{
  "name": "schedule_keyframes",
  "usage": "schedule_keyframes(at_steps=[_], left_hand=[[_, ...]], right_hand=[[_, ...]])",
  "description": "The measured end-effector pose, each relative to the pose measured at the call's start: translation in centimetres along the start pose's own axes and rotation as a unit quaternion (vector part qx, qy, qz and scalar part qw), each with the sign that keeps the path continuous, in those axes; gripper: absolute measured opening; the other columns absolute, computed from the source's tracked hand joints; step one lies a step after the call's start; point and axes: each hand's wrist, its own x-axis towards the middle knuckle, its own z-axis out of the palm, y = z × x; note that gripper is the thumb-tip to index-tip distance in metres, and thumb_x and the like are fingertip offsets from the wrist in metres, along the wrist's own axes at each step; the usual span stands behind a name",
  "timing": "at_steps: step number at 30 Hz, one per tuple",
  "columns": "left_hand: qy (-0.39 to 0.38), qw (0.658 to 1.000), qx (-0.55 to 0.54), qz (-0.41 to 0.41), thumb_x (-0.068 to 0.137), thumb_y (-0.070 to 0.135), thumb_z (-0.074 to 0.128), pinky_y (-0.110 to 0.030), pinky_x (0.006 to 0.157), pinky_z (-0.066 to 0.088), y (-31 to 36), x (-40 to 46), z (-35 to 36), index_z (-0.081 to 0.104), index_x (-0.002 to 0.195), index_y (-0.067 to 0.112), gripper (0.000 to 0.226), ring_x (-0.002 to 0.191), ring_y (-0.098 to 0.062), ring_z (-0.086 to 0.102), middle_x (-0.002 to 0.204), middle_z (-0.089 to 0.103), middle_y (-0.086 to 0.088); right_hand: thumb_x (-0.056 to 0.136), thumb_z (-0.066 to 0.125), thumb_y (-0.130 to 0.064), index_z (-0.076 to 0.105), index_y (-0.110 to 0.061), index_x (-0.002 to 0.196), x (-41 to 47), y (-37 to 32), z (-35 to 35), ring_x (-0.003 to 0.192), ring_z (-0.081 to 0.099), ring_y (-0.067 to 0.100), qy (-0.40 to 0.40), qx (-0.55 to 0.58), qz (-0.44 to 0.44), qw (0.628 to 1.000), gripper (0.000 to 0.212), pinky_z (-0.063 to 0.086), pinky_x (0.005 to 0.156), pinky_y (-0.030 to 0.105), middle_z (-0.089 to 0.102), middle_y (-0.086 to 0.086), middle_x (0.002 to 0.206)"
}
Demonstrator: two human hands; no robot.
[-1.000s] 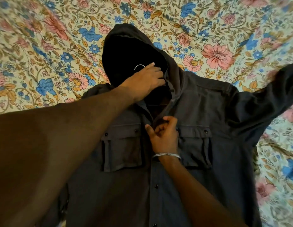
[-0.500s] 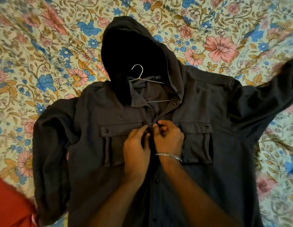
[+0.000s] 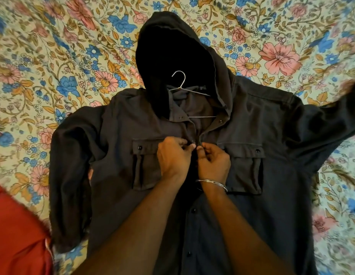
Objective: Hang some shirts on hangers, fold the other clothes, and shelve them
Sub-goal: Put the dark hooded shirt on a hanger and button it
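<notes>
A dark grey hooded shirt [image 3: 117, 120] with two chest pockets lies face up on a floral bedsheet [image 3: 43, 62]. A thin metal hanger [image 3: 180, 81] sits inside its neck, its hook showing against the dark hood. My left hand [image 3: 172, 157] pinches the left front edge of the shirt at a button at chest height. My right hand [image 3: 213, 161], with a metal bangle at the wrist, pinches the right front edge facing it. The two hands almost touch at the placket. The collar above them lies open.
A red cloth [image 3: 15, 235] lies at the lower left, beside the shirt's left sleeve. The right sleeve stretches out toward the right edge of view. The floral sheet shows all around the shirt.
My left hand left the hanger at the neck and came down to the chest placket beside my right hand. Both now pinch the front edges at a button. The view shifted slightly.
</notes>
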Motion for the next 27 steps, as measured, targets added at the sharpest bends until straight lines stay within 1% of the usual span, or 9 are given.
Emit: schedule_keyframes(at_steps=[2, 5, 7, 11, 15, 17, 19, 23, 27], left_hand=[[-0.002, 1.000, 0.028, -0.007, 0.082, 0.037, 0.081, -0.033, 0.083, 0.057, 0.2, 0.3, 0.1, 0.080, 0.099, 0.024, 0.021, 0.097, -0.017, 0.072, 0.097, 0.078, 0.004], [-0.009, 0.999, 0.047, -0.007, 0.084, 0.040, 0.078, -0.031, 0.082, 0.056, 0.2, 0.3, 0.3, 0.080, 0.097, 0.030, 0.017, 0.097, -0.014, 0.071, 0.097, 0.077, 0.010], [-0.017, 0.999, 0.049, -0.014, 0.085, 0.039, 0.076, -0.032, 0.083, 0.056, 0.3, 0.5, 0.5, 0.079, 0.096, 0.031, 0.014, 0.096, -0.012, 0.071, 0.096, 0.077, 0.011], [0.010, 0.998, 0.041, -0.040, 0.085, 0.037, 0.075, -0.041, 0.092, 0.052, 0.8, 0.2, 1.3, 0.075, 0.097, 0.030, 0.014, 0.099, -0.015, 0.069, 0.096, 0.076, 0.011], [0.101, 0.995, 0.024, 0.003, 0.088, 0.028, 0.074, -0.035, 0.094, 0.043, 0.7, -2.1, 2.9, 0.056, 0.130, 0.027, 0.045, 0.104, -0.011, 0.063, 0.109, 0.067, 0.011], [0.110, 0.990, 0.068, 0.051, 0.094, 0.026, 0.067, -0.033, 0.090, 0.039, 0.0, -2.8, 3.4, 0.053, 0.139, 0.027, 0.047, 0.106, -0.012, 0.061, 0.122, 0.060, 0.008], [0.096, 0.988, 0.090, 0.082, 0.096, 0.026, 0.063, -0.033, 0.088, 0.041, -0.8, -2.6, 3.2, 0.057, 0.135, 0.030, 0.039, 0.107, -0.015, 0.062, 0.127, 0.058, 0.007], [0.059, 0.985, 0.087, 0.137, 0.097, 0.029, 0.062, -0.039, 0.084, 0.053, -2.3, -0.9, 1.6, 0.069, 0.125, 0.031, 0.028, 0.103, -0.015, 0.065, 0.117, 0.065, 0.010], [0.027, 0.981, 0.126, 0.146, 0.095, 0.031, 0.065, -0.033, 0.078, 0.053, -2.1, 0.6, 0.5, 0.073, 0.118, 0.032, 0.024, 0.102, -0.014, 0.065, 0.109, 0.068, 0.011]], right_hand=[[0.090, 0.072, -0.014, 0.075, -0.013, 0.099, -0.1, 0.4, 0.1, 0.072, 0.072, 0.016, -0.008, 0.080, 0.033, 0.996, 0.009, 0.062, 0.068, 0.039, 0.075, 0.002, 0.083], [0.089, 0.072, -0.005, 0.073, -0.012, 0.097, 0.0, 0.3, -0.1, 0.060, 0.068, 0.011, -0.005, 0.178, 0.081, 0.981, 0.010, 0.058, 0.059, 0.028, 0.073, 0.000, 0.076], [0.089, 0.072, -0.004, 0.073, -0.006, 0.099, 0.2, 0.3, -0.3, 0.057, 0.065, 0.010, -0.015, 0.213, 0.099, 0.972, 0.011, 0.057, 0.059, 0.028, 0.073, 0.000, 0.073], [0.087, 0.072, 0.000, 0.073, -0.003, 0.104, 0.6, 0.4, -0.5, 0.068, 0.071, 0.008, -0.035, 0.238, 0.113, 0.964, 0.016, 0.058, 0.065, 0.023, 0.075, 0.010, 0.088], [0.087, 0.072, 0.001, 0.072, 0.000, 0.111, 1.0, 0.8, -1.0, 0.074, 0.070, -0.003, -0.054, 0.214, 0.087, 0.971, 0.023, 0.055, 0.070, 0.013, 0.075, 0.010, 0.097], [0.088, 0.071, 0.001, 0.071, 0.001, 0.110, 0.9, 0.9, -0.9, 0.074, 0.070, -0.002, -0.061, 0.203, 0.069, 0.975, 0.022, 0.056, 0.072, 0.014, 0.075, 0.012, 0.097], [0.089, 0.070, 0.002, 0.071, 0.003, 0.109, 0.9, 1.1, -0.7, 0.069, 0.070, 0.003, -0.068, 0.204, 0.059, 0.975, 0.021, 0.057, 0.068, 0.018, 0.075, 0.011, 0.091], [0.089, 0.072, -0.004, 0.074, -0.004, 0.109, 1.0, 1.4, 0.0, 0.054, 0.062, 0.004, -0.063, 0.167, 0.031, 0.983, 0.020, 0.056, 0.057, 0.022, 0.074, 0.007, 0.080], [0.087, 0.077, -0.019, 0.078, -0.017, 0.104, 0.9, 1.5, 0.9, 0.067, 0.069, 0.009, -0.043, 0.074, -0.033, 0.996, 0.018, 0.062, 0.067, 0.036, 0.075, -0.003, 0.090]])
